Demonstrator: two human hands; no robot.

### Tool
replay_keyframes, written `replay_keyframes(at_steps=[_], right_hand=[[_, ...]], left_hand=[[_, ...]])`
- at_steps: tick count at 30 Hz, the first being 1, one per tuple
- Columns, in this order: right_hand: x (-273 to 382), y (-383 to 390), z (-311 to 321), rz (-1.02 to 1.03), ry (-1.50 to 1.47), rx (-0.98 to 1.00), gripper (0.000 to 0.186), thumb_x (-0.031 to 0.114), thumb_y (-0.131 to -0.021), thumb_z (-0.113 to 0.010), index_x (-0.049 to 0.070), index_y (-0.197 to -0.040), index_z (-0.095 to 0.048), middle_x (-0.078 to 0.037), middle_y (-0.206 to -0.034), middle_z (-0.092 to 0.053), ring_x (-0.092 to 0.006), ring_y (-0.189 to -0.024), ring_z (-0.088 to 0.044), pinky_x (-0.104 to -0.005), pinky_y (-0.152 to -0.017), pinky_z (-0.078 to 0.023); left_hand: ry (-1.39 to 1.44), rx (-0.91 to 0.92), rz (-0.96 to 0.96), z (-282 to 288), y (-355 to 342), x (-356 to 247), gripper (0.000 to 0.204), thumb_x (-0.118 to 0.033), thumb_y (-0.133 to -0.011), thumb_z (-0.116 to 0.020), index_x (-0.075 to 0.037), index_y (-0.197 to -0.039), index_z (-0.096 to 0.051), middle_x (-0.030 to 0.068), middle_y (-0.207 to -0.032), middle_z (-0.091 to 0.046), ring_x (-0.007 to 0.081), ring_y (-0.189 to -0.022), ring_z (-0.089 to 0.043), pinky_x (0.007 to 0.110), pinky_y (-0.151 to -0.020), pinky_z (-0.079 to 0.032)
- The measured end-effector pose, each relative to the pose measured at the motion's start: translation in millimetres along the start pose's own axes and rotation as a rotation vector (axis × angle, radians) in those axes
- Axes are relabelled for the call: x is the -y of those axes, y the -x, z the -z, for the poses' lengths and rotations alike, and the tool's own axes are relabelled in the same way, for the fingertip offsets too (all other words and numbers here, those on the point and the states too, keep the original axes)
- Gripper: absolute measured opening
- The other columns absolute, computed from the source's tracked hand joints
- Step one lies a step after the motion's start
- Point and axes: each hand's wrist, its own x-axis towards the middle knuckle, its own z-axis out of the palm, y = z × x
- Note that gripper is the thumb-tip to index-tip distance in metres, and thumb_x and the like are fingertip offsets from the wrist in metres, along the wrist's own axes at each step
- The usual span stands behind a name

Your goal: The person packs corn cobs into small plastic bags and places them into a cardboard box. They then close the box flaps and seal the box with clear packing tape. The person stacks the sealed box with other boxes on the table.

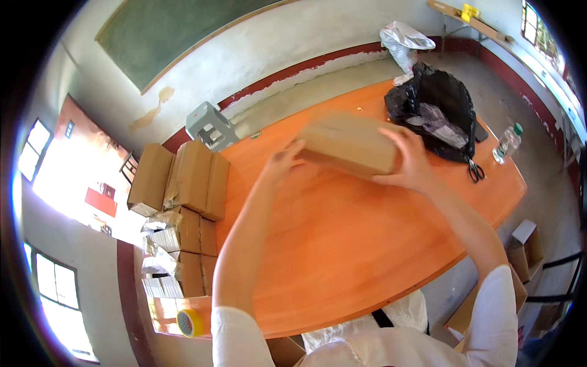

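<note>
A brown cardboard box (350,142), smeared by motion, is held between my two hands above the far half of the orange table (342,244). At its left end my left hand (286,159) presses with the fingers, some of them blurred. My right hand (408,158) clasps the right end, thumb on the near side and fingers over the far side. Whether the box touches the tabletop I cannot tell.
Cardboard boxes (195,177) are stacked along the table's left side, above a yellow tape roll (189,323). At the right lie a black plastic bag (437,104), black-handled scissors (475,171) and a clear bottle (507,144). A grey stool (211,125) stands beyond the table.
</note>
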Motion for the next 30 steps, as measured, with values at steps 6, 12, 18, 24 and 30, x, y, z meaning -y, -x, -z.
replay_keyframes(at_steps=[6,12,18,24,30], right_hand=[[92.1,-3.4,-71.1,-0.079,-0.314,0.206,0.093,0.044,-0.057,-0.085,0.017,-0.135,-0.044,-0.027,-0.126,-0.041,-0.0410,-0.123,-0.035,-0.0473,-0.100,-0.036],[117.0,20.6,-122.0,0.012,-0.294,0.263,0.093,0.042,-0.060,-0.084,0.017,-0.137,-0.037,-0.022,-0.120,-0.039,-0.0400,-0.114,-0.038,-0.0479,-0.094,-0.039],[73.4,0.9,-111.5,-0.071,-0.190,0.197,0.092,0.043,-0.058,-0.083,0.014,-0.133,-0.038,-0.021,-0.118,-0.039,-0.0372,-0.111,-0.042,-0.0462,-0.088,-0.043],[-1.4,-3.5,-55.2,-0.205,0.028,0.091,0.092,0.044,-0.057,-0.083,0.016,-0.132,-0.039,-0.021,-0.118,-0.042,-0.0377,-0.111,-0.042,-0.0466,-0.085,-0.046],[-70.2,-4.5,-15.3,-0.266,0.128,-0.023,0.094,0.044,-0.054,-0.084,0.023,-0.133,-0.039,-0.022,-0.126,-0.040,-0.0393,-0.116,-0.040,-0.0469,-0.092,-0.046]], left_hand=[[-0.116,-0.131,0.021,117.7,77.8,25.0,0.053,-0.036,-0.091,-0.056,-0.015,-0.138,-0.045,0.0020,-0.132,-0.049,0.0171,-0.113,-0.048,0.032,-0.085,-0.046],[-0.022,-0.234,0.156,149.6,110.7,70.6,0.036,-0.024,-0.094,-0.055,-0.014,-0.128,-0.051,-0.0018,-0.120,-0.054,0.0126,-0.105,-0.052,0.034,-0.085,-0.045],[0.012,-0.082,0.075,117.8,27.4,52.7,0.030,-0.023,-0.095,-0.054,-0.012,-0.123,-0.052,-0.0009,-0.112,-0.056,0.0145,-0.096,-0.055,0.033,-0.080,-0.046],[0.000,0.071,0.060,18.9,-73.6,30.0,0.034,-0.028,-0.094,-0.054,-0.010,-0.123,-0.052,0.0012,-0.109,-0.057,0.0148,-0.091,-0.057,0.032,-0.081,-0.047],[-0.023,0.135,-0.043,-78.0,-128.5,10.0,0.036,-0.029,-0.094,-0.053,-0.010,-0.125,-0.051,-0.0005,-0.110,-0.056,0.0133,-0.090,-0.055,0.033,-0.081,-0.047]])
